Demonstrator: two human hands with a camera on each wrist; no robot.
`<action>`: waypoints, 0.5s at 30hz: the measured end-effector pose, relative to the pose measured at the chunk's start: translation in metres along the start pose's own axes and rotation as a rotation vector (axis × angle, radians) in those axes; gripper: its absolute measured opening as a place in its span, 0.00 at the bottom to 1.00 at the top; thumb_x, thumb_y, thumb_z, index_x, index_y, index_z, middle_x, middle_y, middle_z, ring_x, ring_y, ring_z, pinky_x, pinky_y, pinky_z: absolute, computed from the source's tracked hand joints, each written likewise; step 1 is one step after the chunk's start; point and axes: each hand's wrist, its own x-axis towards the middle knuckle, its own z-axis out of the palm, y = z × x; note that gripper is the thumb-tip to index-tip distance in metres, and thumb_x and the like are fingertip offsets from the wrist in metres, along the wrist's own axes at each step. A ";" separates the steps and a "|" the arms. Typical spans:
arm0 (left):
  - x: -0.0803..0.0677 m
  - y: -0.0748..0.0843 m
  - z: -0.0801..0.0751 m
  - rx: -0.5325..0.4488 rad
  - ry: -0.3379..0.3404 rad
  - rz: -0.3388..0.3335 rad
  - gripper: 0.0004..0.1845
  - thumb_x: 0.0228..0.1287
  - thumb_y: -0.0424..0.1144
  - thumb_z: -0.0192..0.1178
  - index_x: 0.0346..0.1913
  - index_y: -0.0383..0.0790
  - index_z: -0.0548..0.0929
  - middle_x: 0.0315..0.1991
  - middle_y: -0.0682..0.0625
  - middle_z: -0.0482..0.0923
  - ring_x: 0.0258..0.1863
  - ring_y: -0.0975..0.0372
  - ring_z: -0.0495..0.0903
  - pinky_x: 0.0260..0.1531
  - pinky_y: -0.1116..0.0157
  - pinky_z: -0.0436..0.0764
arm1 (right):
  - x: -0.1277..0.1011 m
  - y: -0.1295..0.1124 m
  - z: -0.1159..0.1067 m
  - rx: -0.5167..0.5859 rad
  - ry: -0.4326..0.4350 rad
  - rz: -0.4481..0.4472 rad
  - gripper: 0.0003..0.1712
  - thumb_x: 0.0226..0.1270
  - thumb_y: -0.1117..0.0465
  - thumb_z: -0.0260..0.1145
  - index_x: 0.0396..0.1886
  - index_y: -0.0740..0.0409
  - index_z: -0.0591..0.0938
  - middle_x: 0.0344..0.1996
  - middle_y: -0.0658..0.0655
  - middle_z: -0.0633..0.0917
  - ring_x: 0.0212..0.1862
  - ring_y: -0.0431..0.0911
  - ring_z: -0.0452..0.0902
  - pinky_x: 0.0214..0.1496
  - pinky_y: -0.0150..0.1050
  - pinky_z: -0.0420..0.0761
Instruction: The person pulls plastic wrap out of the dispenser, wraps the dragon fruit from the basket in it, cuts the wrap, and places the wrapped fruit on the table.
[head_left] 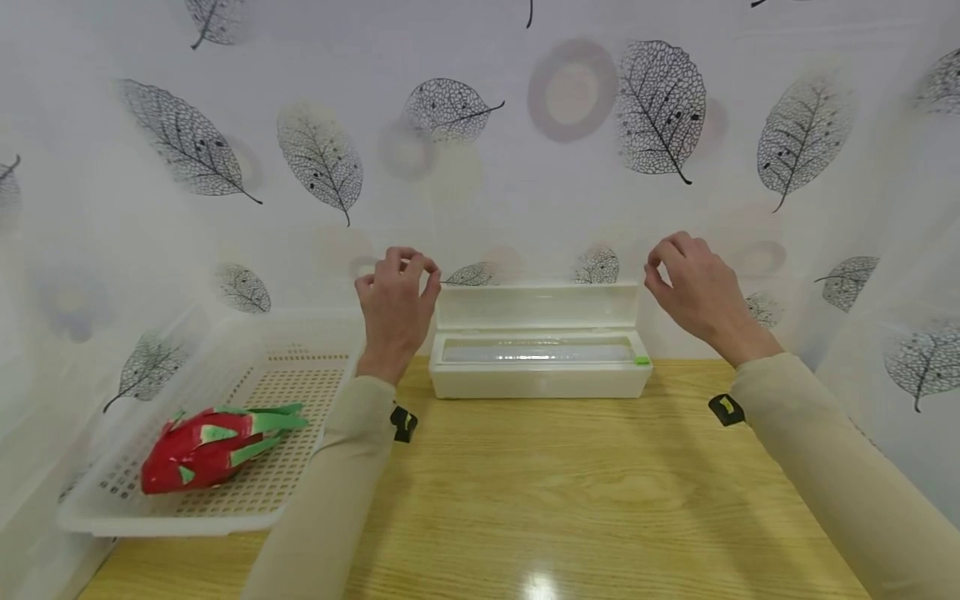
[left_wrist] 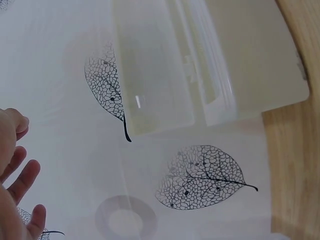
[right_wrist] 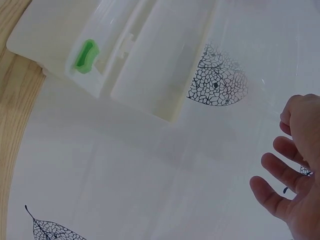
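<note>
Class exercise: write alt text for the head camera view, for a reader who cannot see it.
Two raised hands, left hand and right hand, pinch the air above an open white cling-film dispenser on a wooden table. To the left, a toy dragon fruit lies in a white perforated tray.

Dispenser box (head_left: 540, 367): at the far edge of the table (head_left: 570, 500), centre, its lid (head_left: 536, 306) raised against the wall behind. Basket (head_left: 225, 508): left of the box, at the table's left edge, holding a dragon fruit (head_left: 213, 446) at its near end. Left hand (head_left: 396, 312) and right hand (head_left: 697, 292): raised at the box's left and right ends.
</note>
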 end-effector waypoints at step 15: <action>0.001 0.000 -0.001 -0.005 0.007 0.004 0.08 0.75 0.43 0.60 0.43 0.42 0.85 0.53 0.43 0.81 0.47 0.45 0.83 0.52 0.42 0.75 | 0.002 0.000 -0.001 0.006 0.028 -0.007 0.03 0.67 0.71 0.64 0.38 0.66 0.79 0.42 0.67 0.80 0.39 0.63 0.76 0.29 0.58 0.76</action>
